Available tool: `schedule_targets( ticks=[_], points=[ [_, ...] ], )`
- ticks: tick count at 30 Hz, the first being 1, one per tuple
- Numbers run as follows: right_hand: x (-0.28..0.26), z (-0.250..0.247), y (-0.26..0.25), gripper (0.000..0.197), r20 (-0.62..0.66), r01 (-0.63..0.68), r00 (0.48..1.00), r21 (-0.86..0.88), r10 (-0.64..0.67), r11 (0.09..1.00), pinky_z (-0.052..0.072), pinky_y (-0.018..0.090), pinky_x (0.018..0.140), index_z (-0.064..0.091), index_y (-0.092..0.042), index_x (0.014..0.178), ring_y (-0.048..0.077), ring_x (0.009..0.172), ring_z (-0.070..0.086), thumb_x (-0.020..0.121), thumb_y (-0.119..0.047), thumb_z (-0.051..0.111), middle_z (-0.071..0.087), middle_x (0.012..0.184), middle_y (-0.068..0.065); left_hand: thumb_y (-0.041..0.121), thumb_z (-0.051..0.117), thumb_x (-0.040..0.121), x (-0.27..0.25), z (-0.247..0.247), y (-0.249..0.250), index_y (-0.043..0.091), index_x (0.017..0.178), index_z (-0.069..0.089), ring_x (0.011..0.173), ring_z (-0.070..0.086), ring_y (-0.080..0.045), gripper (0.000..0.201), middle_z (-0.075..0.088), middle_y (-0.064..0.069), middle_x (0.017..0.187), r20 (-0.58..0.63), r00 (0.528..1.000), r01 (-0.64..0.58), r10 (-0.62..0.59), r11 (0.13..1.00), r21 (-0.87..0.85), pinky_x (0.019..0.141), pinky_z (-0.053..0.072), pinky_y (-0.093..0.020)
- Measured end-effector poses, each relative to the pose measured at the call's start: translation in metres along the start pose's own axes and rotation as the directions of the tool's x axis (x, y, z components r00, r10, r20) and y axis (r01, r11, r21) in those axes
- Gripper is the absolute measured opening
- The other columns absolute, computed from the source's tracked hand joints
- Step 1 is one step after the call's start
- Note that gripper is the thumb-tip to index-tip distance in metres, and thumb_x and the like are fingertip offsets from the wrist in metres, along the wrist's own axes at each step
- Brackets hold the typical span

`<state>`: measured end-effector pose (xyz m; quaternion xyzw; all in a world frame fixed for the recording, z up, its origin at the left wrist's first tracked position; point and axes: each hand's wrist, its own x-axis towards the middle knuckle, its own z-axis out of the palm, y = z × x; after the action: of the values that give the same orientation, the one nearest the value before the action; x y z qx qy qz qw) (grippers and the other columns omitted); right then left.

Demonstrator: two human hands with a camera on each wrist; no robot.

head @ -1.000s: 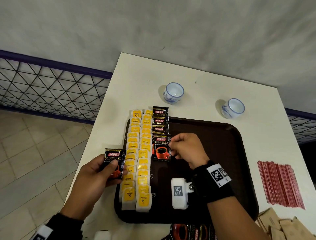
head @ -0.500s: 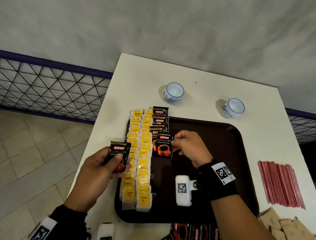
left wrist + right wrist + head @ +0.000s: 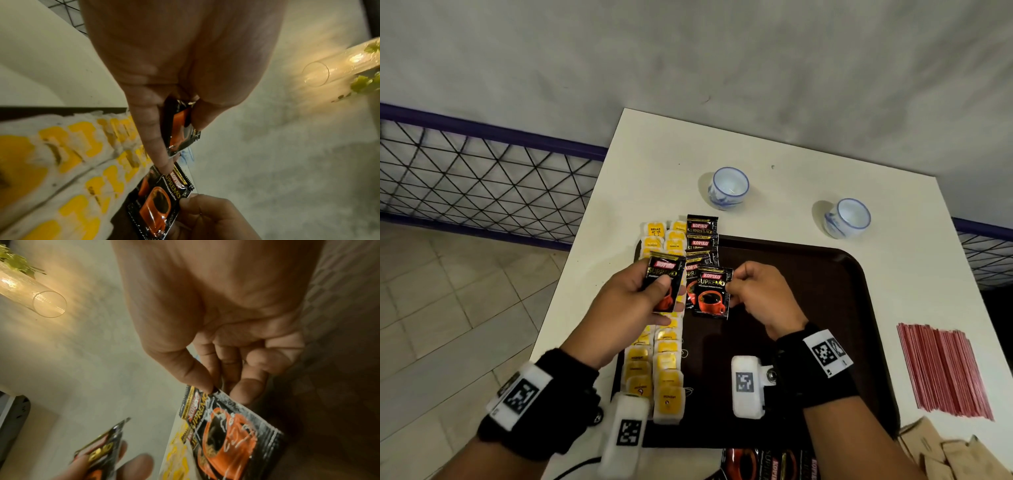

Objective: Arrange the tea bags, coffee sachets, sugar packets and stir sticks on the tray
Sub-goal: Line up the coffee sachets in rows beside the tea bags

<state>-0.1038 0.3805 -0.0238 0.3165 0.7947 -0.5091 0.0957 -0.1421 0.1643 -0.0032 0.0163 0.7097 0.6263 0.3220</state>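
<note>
A dark brown tray (image 3: 825, 291) lies on the white table (image 3: 654, 164). Two rows of yellow tea bags (image 3: 667, 377) run along its left side, and a column of black coffee sachets (image 3: 701, 233) starts at the far left corner. My left hand (image 3: 640, 301) holds a coffee sachet (image 3: 665, 284) (image 3: 180, 129) above the tea bags, thumb on its front. My right hand (image 3: 753, 294) pinches the right edge of another coffee sachet (image 3: 711, 294) (image 3: 228, 433) at the near end of the sachet column. Red stir sticks (image 3: 941, 373) lie right of the tray. Brown sugar packets (image 3: 948, 455) are at the bottom right.
Two blue-and-white cups (image 3: 728, 187) (image 3: 846, 218) stand on the table beyond the tray. More coffee sachets (image 3: 767, 464) lie at the near table edge. A metal mesh fence (image 3: 482, 185) and tiled floor are left of the table; a grey wall is behind.
My left hand has carried its sachet right and away from me, from beside the tray to over the tea bags. My right hand keeps pinching its sachet and has shifted it slightly.
</note>
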Motion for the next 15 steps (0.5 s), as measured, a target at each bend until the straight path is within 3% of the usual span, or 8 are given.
schedule_targets(
  ticks=[7, 12, 15],
  points=[
    [-0.004, -0.001, 0.004, 0.012, 0.021, -0.032, 0.999, 0.055, 0.031, 0.998, 0.038, 0.015, 0.046, 0.06, -0.011, 0.077, 0.008, 0.055, 0.063, 0.085, -0.001, 0.062, 0.066, 0.069, 0.005, 0.018, 0.047, 0.107, 0.025, 0.019, 0.006, 0.023, 0.124, 0.059, 0.086, 0.078, -0.018, 0.021, 0.074, -0.002, 0.112, 0.084, 0.995, 0.049, -0.059, 0.992, 0.116, 0.066, 0.061, -0.033],
    [-0.004, -0.002, 0.01, 0.021, 0.02, -0.067, 0.998, 0.106, 0.065, 0.992, 0.038, 0.025, 0.053, 0.056, -0.015, 0.07, 0.008, 0.052, 0.058, 0.084, -0.002, 0.061, 0.063, 0.066, 0.005, 0.019, 0.046, 0.107, 0.027, 0.025, 0.008, 0.023, 0.126, 0.057, 0.082, 0.078, -0.018, 0.022, 0.074, -0.001, 0.107, 0.094, 0.992, 0.076, -0.09, 0.987, 0.144, 0.063, 0.061, -0.031],
    [-0.005, -0.005, 0.009, 0.018, 0.038, -0.071, 0.997, 0.111, 0.067, 0.991, 0.04, 0.022, 0.05, 0.058, -0.014, 0.072, 0.01, 0.055, 0.061, 0.086, -0.003, 0.062, 0.064, 0.073, 0.011, 0.019, 0.046, 0.107, 0.026, 0.023, 0.009, 0.024, 0.124, 0.059, 0.084, 0.078, -0.021, 0.021, 0.074, -0.002, 0.106, 0.084, 0.993, 0.071, -0.083, 0.988, 0.138, 0.067, 0.062, -0.035]
  ],
)
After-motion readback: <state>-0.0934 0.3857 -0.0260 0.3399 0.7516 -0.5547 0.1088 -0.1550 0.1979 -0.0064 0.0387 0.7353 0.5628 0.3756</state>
